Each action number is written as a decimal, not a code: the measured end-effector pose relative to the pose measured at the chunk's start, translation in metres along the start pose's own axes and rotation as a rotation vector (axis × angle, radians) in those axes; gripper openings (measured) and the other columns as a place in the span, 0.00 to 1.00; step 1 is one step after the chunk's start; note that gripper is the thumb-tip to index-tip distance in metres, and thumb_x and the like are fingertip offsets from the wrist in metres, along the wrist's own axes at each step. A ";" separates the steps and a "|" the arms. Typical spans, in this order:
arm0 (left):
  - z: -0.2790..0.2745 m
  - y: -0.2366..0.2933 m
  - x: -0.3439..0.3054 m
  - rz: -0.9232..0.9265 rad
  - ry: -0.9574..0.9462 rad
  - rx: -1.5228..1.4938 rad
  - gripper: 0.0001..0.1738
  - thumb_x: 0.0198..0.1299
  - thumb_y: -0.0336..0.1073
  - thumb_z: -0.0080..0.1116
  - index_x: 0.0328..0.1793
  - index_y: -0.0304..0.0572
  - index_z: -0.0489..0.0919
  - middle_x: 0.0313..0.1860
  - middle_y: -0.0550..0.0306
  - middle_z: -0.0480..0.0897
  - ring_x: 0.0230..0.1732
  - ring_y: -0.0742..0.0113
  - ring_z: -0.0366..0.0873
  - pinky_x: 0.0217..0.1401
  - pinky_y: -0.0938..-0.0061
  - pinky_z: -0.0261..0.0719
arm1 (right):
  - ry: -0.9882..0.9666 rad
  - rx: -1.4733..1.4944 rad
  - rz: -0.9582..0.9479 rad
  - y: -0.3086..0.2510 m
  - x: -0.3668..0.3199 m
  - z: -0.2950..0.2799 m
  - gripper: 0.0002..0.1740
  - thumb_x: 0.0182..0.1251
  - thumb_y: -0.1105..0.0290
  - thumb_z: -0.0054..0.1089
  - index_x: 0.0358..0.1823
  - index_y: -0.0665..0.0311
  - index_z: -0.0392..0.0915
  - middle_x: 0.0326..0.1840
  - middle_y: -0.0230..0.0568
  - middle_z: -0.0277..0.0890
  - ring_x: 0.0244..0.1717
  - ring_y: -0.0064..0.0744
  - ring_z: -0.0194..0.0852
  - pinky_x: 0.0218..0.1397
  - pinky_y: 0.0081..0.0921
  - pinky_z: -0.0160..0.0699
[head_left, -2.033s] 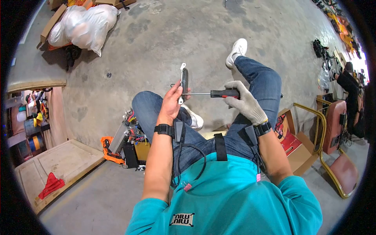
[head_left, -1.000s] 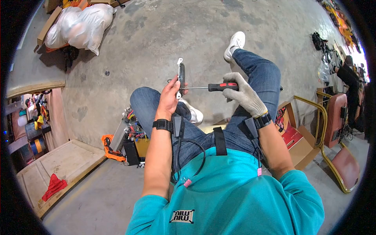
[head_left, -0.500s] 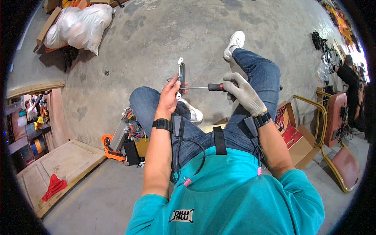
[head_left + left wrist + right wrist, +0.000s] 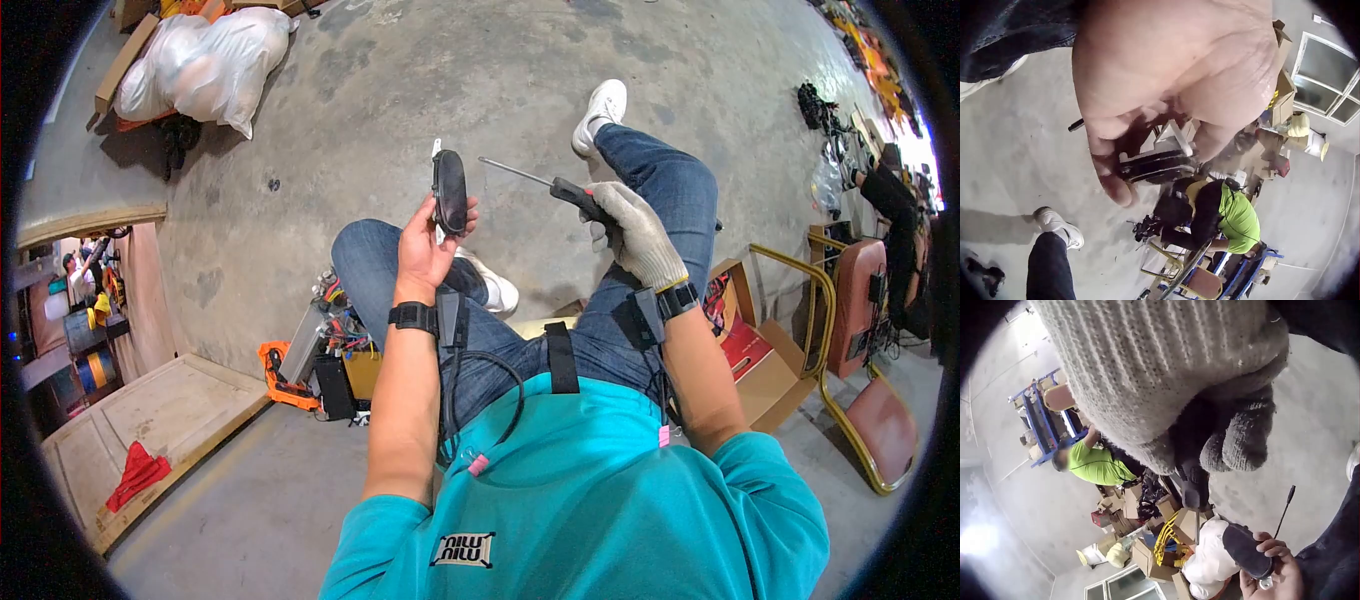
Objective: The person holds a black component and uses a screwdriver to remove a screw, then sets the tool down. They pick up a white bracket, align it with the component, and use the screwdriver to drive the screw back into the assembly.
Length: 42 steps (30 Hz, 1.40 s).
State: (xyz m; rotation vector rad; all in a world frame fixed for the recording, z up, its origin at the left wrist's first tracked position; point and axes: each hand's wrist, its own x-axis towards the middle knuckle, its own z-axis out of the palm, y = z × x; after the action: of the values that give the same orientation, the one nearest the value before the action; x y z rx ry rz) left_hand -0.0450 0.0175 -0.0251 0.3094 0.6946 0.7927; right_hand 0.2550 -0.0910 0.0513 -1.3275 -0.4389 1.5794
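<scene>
My bare left hand (image 4: 426,258) holds an oval, black-faced part (image 4: 452,192) upright between thumb and fingers. A white tab (image 4: 437,147) pokes out at its top, and another shows near the palm. In the right wrist view a thin dark lead (image 4: 1285,510) sticks out beside the part. My right hand (image 4: 642,240), in a pale knit glove, grips a screwdriver (image 4: 575,194) by its black and red handle. The screwdriver's shaft points up and left, its tip apart from the oval part. In the left wrist view white bracket pieces (image 4: 1172,139) show on the part's back.
Near the left knee lie tangled wires and parts (image 4: 340,335) with an orange frame (image 4: 287,380). An open cardboard box (image 4: 775,385) and a gold-framed chair (image 4: 880,430) stand at right. A red cloth (image 4: 138,475) lies on a wooden panel (image 4: 200,395). Another person (image 4: 1238,219) works nearby.
The screwdriver has come away from the part and now tilts up, its tip in the air. The left hand has turned the part so its black face shows, and shifted slightly left.
</scene>
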 end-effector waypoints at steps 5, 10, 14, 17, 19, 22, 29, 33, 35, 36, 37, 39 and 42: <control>0.001 0.004 -0.002 -0.024 -0.046 -0.085 0.31 0.79 0.48 0.34 0.72 0.27 0.69 0.62 0.28 0.78 0.53 0.44 0.83 0.58 0.56 0.82 | -0.003 0.027 -0.002 0.001 0.001 0.000 0.18 0.77 0.57 0.56 0.54 0.64 0.76 0.40 0.36 0.78 0.31 0.18 0.75 0.31 0.15 0.78; 0.006 0.005 -0.005 -0.007 -0.059 -0.125 0.32 0.78 0.50 0.34 0.72 0.27 0.69 0.62 0.28 0.79 0.53 0.45 0.83 0.57 0.56 0.82 | 0.002 0.019 0.000 0.004 0.004 -0.002 0.18 0.77 0.57 0.56 0.55 0.65 0.76 0.40 0.35 0.78 0.31 0.18 0.75 0.31 0.15 0.78; 0.006 0.006 -0.004 -0.022 -0.040 -0.114 0.33 0.78 0.51 0.35 0.73 0.27 0.68 0.62 0.28 0.78 0.53 0.45 0.83 0.57 0.56 0.83 | 0.008 0.015 -0.017 0.004 0.004 -0.001 0.17 0.78 0.58 0.56 0.55 0.65 0.75 0.39 0.33 0.77 0.28 0.14 0.73 0.30 0.13 0.78; 0.008 0.006 -0.004 -0.025 -0.052 -0.116 0.33 0.78 0.51 0.36 0.74 0.28 0.67 0.63 0.28 0.78 0.52 0.45 0.84 0.57 0.57 0.83 | 0.007 0.019 -0.010 0.004 0.004 0.000 0.17 0.78 0.59 0.56 0.55 0.65 0.75 0.39 0.33 0.77 0.28 0.14 0.73 0.30 0.13 0.78; 0.007 0.006 -0.004 -0.023 -0.061 -0.112 0.33 0.78 0.51 0.36 0.74 0.28 0.67 0.63 0.28 0.78 0.52 0.45 0.84 0.57 0.57 0.83 | 0.008 0.033 0.001 0.003 0.003 0.000 0.17 0.78 0.58 0.56 0.55 0.65 0.75 0.39 0.34 0.77 0.28 0.14 0.73 0.30 0.13 0.78; 0.004 0.006 -0.004 -0.030 -0.068 -0.114 0.33 0.78 0.51 0.36 0.75 0.28 0.66 0.64 0.27 0.77 0.53 0.45 0.84 0.58 0.56 0.83 | 0.013 0.041 0.010 0.003 0.004 0.000 0.17 0.78 0.58 0.56 0.55 0.65 0.75 0.39 0.34 0.78 0.28 0.14 0.73 0.30 0.13 0.78; 0.000 0.005 -0.001 -0.042 -0.104 -0.137 0.33 0.78 0.51 0.36 0.75 0.28 0.65 0.65 0.27 0.77 0.55 0.43 0.84 0.58 0.55 0.83 | 0.009 0.008 0.007 0.001 0.003 0.002 0.17 0.77 0.57 0.56 0.53 0.64 0.74 0.39 0.36 0.78 0.29 0.19 0.75 0.30 0.17 0.78; 0.000 0.006 -0.002 -0.038 -0.111 -0.106 0.33 0.78 0.50 0.37 0.75 0.29 0.65 0.65 0.28 0.77 0.56 0.45 0.83 0.58 0.56 0.83 | 0.014 0.050 0.024 0.000 0.001 0.003 0.18 0.78 0.57 0.55 0.55 0.65 0.74 0.40 0.36 0.79 0.29 0.19 0.76 0.30 0.17 0.77; 0.002 0.008 -0.003 -0.013 -0.108 -0.087 0.31 0.78 0.48 0.40 0.75 0.29 0.65 0.65 0.29 0.77 0.57 0.46 0.83 0.59 0.57 0.83 | 0.009 0.043 0.022 -0.003 0.000 0.004 0.18 0.78 0.57 0.54 0.55 0.65 0.74 0.40 0.37 0.79 0.29 0.20 0.76 0.30 0.17 0.77; 0.005 0.012 -0.005 0.011 -0.104 -0.066 0.30 0.78 0.46 0.42 0.75 0.30 0.66 0.66 0.30 0.77 0.58 0.47 0.82 0.60 0.57 0.82 | 0.023 0.016 0.010 -0.004 -0.002 0.005 0.18 0.78 0.57 0.54 0.56 0.64 0.75 0.40 0.37 0.79 0.29 0.20 0.76 0.30 0.17 0.77; 0.012 0.020 -0.009 0.030 -0.094 -0.072 0.30 0.78 0.46 0.42 0.75 0.30 0.66 0.66 0.30 0.77 0.58 0.47 0.82 0.60 0.57 0.82 | 0.031 -0.013 0.002 -0.004 -0.002 0.007 0.18 0.78 0.57 0.54 0.56 0.64 0.75 0.40 0.36 0.79 0.28 0.20 0.76 0.29 0.17 0.77; 0.020 0.049 -0.023 0.252 -0.034 0.131 0.27 0.77 0.41 0.48 0.75 0.30 0.66 0.67 0.33 0.76 0.60 0.49 0.82 0.62 0.59 0.81 | 0.064 0.013 0.048 -0.004 -0.003 0.012 0.18 0.78 0.56 0.55 0.56 0.62 0.76 0.39 0.33 0.78 0.27 0.20 0.74 0.28 0.16 0.74; 0.018 0.109 -0.066 0.451 0.012 0.262 0.26 0.75 0.36 0.51 0.74 0.29 0.66 0.66 0.37 0.78 0.61 0.50 0.81 0.64 0.60 0.81 | -0.031 0.003 0.061 0.008 0.008 0.000 0.17 0.79 0.56 0.54 0.54 0.62 0.76 0.38 0.32 0.76 0.27 0.18 0.71 0.27 0.16 0.72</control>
State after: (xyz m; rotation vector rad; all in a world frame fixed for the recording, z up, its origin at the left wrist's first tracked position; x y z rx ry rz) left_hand -0.1250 0.0416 0.0728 0.7162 0.7522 1.1332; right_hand 0.2521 -0.0878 0.0414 -1.3268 -0.4185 1.6516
